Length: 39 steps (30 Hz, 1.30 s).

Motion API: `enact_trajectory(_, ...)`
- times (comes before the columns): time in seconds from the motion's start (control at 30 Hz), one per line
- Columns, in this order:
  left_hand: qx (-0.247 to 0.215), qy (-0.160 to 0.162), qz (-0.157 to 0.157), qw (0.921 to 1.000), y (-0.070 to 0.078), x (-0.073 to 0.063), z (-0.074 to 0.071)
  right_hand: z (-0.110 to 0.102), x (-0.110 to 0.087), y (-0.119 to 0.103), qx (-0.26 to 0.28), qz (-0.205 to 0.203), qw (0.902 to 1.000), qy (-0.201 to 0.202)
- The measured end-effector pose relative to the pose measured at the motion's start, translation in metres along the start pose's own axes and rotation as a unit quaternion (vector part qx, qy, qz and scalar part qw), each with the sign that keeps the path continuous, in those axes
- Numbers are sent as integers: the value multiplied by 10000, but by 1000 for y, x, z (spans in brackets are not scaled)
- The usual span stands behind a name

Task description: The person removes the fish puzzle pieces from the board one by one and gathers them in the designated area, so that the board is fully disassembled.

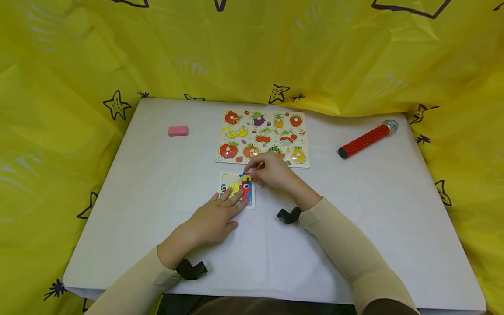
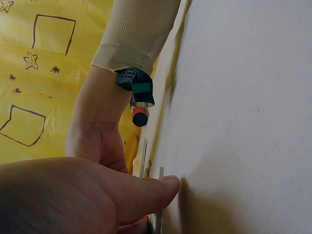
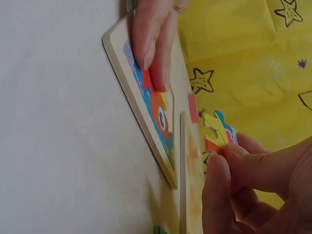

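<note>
White tabletop (image 1: 138,197) runs from its straight near edge to the small puzzle (image 1: 230,178), and bare cloth widens left and right of the puzzle toward the slanting side edges. On the puzzle rests the left hand (image 1: 216,218), its fingers spread, tips over the fitted pieces (image 3: 159,114). Above the puzzle's far right corner, the right hand (image 1: 273,173) pinches a loose piece (image 3: 218,130) between thumb and finger. Just beyond the puzzle, across a narrow strip, lies a fruit board (image 1: 275,131). Farther off, a pink block (image 1: 178,131) sits left of the puzzle and a red microphone (image 1: 364,141) well right of it. Yellow curtain (image 1: 252,57) rises past the far edge, behind the puzzle.
</note>
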<state>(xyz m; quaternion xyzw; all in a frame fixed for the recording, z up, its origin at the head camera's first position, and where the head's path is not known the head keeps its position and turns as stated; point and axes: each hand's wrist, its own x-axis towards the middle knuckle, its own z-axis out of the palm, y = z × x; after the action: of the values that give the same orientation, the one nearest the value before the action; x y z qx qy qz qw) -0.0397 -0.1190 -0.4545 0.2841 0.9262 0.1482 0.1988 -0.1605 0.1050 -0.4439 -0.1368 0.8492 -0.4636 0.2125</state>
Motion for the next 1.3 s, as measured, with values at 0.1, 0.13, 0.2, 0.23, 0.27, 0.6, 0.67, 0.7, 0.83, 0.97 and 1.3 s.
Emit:
enact_trajectory(0.1, 0, -8, -20, 10000, 0, 0, 0, -9, -4, 4, 60, 57, 10000, 56)
enact_trajectory(0.13, 6, -14, -29, 10000, 1, 0, 0, -12, -5, 5, 51, 72, 9999, 75)
enact_trajectory(0.2, 12, -30, -51, 10000, 1, 0, 0, -18, -9, 7, -34, 89, 9999, 140)
enact_trajectory(0.23, 16, -44, -62, 10000, 1, 0, 0, -21, -11, 8, -85, 113, 9998, 163)
enact_trajectory(0.27, 26, -55, -74, 10000, 1, 0, 0, -24, -13, 10, -127, 152, 9996, 185)
enact_trajectory(0.6, 1, -70, -102, 9999, 2, 0, -1, -50, -27, 31, -343, 444, 9981, 268)
enact_trajectory(0.67, -12, -41, -79, 10000, 2, 0, -1, -55, -30, 36, -417, 480, 9975, 304)
enact_trajectory(0.7, -12, -37, -68, 10000, 2, -1, -1, -57, -32, 38, -453, 505, 9972, 318)
enact_trajectory(0.83, -29, -13, -28, 10000, 2, -1, -2, -65, -37, 45, -597, 610, 9957, 353)
enact_trajectory(0.97, -29, -32, -45, 10000, 2, -1, -2, -72, -42, 51, -559, 772, 9948, 348)
enact_trajectory(1.3, -30, -36, -62, 10000, 2, -1, -1, -82, -49, 63, -556, 926, 9936, 344)
